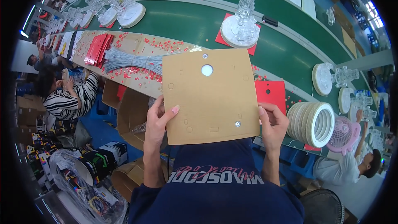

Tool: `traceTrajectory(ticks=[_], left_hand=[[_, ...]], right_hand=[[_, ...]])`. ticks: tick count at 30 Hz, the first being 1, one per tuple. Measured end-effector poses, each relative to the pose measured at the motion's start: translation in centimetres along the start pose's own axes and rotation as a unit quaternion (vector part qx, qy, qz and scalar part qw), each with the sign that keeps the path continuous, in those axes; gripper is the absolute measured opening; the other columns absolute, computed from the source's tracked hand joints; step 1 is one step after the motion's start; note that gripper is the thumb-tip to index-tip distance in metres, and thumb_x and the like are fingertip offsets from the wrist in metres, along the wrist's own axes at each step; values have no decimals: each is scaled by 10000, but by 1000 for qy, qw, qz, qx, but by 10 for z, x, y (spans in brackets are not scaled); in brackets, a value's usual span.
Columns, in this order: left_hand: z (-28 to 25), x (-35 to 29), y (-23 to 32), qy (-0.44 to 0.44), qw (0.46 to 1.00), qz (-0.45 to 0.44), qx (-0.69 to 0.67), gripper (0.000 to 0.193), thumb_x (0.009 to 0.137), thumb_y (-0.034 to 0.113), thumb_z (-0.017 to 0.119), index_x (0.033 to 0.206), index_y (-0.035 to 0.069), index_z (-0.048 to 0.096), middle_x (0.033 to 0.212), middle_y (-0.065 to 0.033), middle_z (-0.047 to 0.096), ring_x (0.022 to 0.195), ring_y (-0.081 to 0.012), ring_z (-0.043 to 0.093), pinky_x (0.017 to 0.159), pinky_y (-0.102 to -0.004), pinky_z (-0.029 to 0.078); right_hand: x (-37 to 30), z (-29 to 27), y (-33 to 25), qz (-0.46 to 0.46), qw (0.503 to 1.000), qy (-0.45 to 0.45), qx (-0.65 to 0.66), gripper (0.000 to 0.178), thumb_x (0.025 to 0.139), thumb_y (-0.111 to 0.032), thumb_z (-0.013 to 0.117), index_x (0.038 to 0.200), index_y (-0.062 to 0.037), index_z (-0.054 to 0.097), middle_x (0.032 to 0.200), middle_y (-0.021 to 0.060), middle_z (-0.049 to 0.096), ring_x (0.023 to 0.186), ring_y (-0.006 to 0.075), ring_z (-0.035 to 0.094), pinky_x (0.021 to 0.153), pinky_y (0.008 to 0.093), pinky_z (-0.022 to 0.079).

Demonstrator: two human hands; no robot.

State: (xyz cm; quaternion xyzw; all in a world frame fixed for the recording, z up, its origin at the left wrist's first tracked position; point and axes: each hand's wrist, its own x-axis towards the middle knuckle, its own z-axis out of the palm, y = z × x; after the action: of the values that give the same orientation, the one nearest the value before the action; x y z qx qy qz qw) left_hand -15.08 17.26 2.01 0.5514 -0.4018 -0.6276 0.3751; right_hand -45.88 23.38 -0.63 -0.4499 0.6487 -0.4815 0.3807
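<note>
I hold a square brown cardboard sheet (209, 97) with a round hole near its top and small punched marks, lifted flat in front of my chest. My left hand (158, 118) grips its left edge, thumb on the face. Along the right edge, my right hand (271, 125) pinches the sheet near the lower corner. Behind the sheet lies a red card (271, 93) on the brown worktable (137, 79). A bundle of grey wires (130, 62) rests just left of the sheet.
A green conveyor belt (186, 20) carries clear plastic figures on white round bases (242, 29). A stack of white rings (313, 123) and a pink fan (344, 135) stand at right. Red cards (96, 49) and red scraps litter the table. Other people sit left and right.
</note>
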Motion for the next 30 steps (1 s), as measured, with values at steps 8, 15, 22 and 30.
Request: traceTrajectory(ticks=[8,15,22,30], left_hand=[[-2,-5,-8,16,1000,7,17,555,931,123,660,1419,-61,471,1044,-162,743,919,-159,711,833,-276,526],[12,5,3,89,973,101,185,689,911,139,712,1510,-18,409,1182,-191,702,1044,-206,688,937,-331,521],[15,24,8,42,969,165,177,723,852,64,753,1519,73,475,1390,-201,617,1244,-226,613,1059,-348,473],[26,26,7,43,971,166,169,599,865,51,746,1441,78,585,1342,-174,660,1179,-186,638,1028,-330,490]], right_hand=[[64,16,-22,-162,963,-156,-148,665,809,-14,750,1445,-26,556,1589,168,438,1462,317,432,1126,398,449],[55,25,-20,-109,983,-145,-29,675,773,-54,821,1409,-40,597,1557,146,486,1391,299,524,1025,365,539],[52,25,-22,-104,980,-167,-19,753,786,8,776,1487,-54,509,1595,134,425,1425,290,467,1048,413,554],[70,19,-39,-263,936,-145,-185,862,742,-137,837,1521,-92,468,1589,166,419,1529,384,279,1229,520,282]])
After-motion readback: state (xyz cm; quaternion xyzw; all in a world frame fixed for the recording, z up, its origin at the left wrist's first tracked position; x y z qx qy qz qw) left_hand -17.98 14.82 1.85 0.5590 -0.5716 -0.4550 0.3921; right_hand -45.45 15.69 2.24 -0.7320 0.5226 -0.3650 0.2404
